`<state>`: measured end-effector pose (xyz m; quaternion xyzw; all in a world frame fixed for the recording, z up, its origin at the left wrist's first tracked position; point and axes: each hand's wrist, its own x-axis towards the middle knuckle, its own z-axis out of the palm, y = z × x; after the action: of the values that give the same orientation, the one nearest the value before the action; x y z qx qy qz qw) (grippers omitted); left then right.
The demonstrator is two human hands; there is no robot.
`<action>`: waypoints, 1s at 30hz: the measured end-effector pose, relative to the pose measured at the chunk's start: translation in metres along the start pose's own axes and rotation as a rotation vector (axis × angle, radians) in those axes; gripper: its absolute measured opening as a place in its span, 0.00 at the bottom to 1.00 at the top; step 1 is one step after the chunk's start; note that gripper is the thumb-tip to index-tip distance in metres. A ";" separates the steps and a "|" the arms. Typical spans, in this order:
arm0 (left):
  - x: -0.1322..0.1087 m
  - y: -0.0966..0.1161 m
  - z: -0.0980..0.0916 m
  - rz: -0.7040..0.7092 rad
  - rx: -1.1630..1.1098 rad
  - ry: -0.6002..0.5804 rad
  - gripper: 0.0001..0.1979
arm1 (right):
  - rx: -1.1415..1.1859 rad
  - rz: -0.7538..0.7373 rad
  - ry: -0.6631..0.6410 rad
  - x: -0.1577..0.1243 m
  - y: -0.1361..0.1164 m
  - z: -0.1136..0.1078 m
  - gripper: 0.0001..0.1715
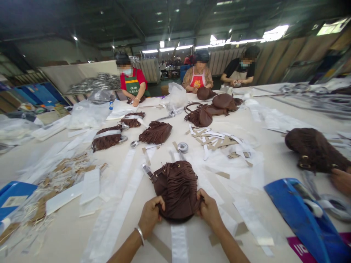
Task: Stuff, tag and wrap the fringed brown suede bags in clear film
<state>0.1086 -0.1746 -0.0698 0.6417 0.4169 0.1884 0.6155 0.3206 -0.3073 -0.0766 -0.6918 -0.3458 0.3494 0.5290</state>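
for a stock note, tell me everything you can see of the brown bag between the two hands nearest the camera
The bag is dark brown and looks like leather, with a rounded body and fringe across its front. Small gold-coloured fittings show near the top; a strap at upper left has clear wrapping on it. The left hand and right hand grip opposite sides near the lower edge, over the table. Whether it rests there is unclear.

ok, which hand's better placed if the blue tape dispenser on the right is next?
Right, likely: the right hand grips the fringed brown bag on the side nearer the blue tape dispenser; the left hand would have to cross the right arm.
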 end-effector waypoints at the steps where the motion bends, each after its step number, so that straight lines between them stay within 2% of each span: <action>1: -0.001 -0.003 0.001 0.011 0.006 0.005 0.10 | -0.031 0.003 0.011 0.000 -0.001 0.000 0.08; 5: -0.015 0.003 0.000 0.057 0.027 0.029 0.11 | -0.148 -0.002 0.043 -0.003 -0.003 -0.002 0.07; 10: -0.041 0.036 -0.005 0.249 0.218 0.059 0.10 | -0.234 -0.057 0.062 -0.005 -0.001 0.004 0.05; 12: -0.043 0.043 -0.004 0.201 0.196 0.064 0.05 | -0.289 -0.104 0.065 -0.006 0.001 0.007 0.04; 14: -0.039 0.044 -0.001 0.113 0.179 0.122 0.08 | -0.349 -0.140 0.035 -0.008 0.001 0.001 0.05; 15: -0.036 0.043 0.001 0.078 0.183 0.161 0.10 | -0.378 -0.142 -0.021 -0.009 -0.002 -0.006 0.06; 17: -0.032 0.039 0.005 0.052 0.199 0.233 0.09 | -0.486 -0.139 -0.185 -0.006 -0.015 -0.029 0.14; 19: -0.032 0.038 0.008 0.063 0.192 0.266 0.07 | -0.697 -0.182 -0.292 0.003 -0.043 -0.051 0.21; 21: -0.036 0.039 0.011 0.076 0.171 0.296 0.06 | -0.954 -0.306 -0.225 0.021 -0.085 -0.054 0.20; 22: -0.039 0.040 0.012 0.081 0.163 0.316 0.06 | -1.036 -0.367 -0.168 0.033 -0.108 -0.046 0.18; 24: -0.043 0.043 0.013 0.090 0.161 0.353 0.07 | -1.087 -0.520 -0.144 0.061 -0.147 -0.008 0.19; 25: -0.044 0.044 0.014 0.093 0.164 0.367 0.07 | -1.099 -0.607 -0.187 0.076 -0.161 0.017 0.20; 26: -0.044 0.044 0.014 0.093 0.169 0.377 0.07 | -1.126 -0.663 -0.286 0.090 -0.170 0.044 0.21; 27: -0.045 0.045 0.015 0.088 0.172 0.382 0.08 | -1.181 -0.675 -0.418 0.103 -0.174 0.069 0.21; 29: -0.044 0.044 0.016 0.065 0.171 0.388 0.08 | -1.231 -0.660 -0.556 0.126 -0.169 0.110 0.23; 30: -0.044 0.044 0.016 0.049 0.168 0.390 0.08 | -1.253 -0.639 -0.607 0.135 -0.163 0.124 0.25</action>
<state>0.1081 -0.2139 -0.0190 0.6520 0.5266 0.2885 0.4629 0.2676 -0.0996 0.0422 -0.6025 -0.7927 0.0926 -0.0047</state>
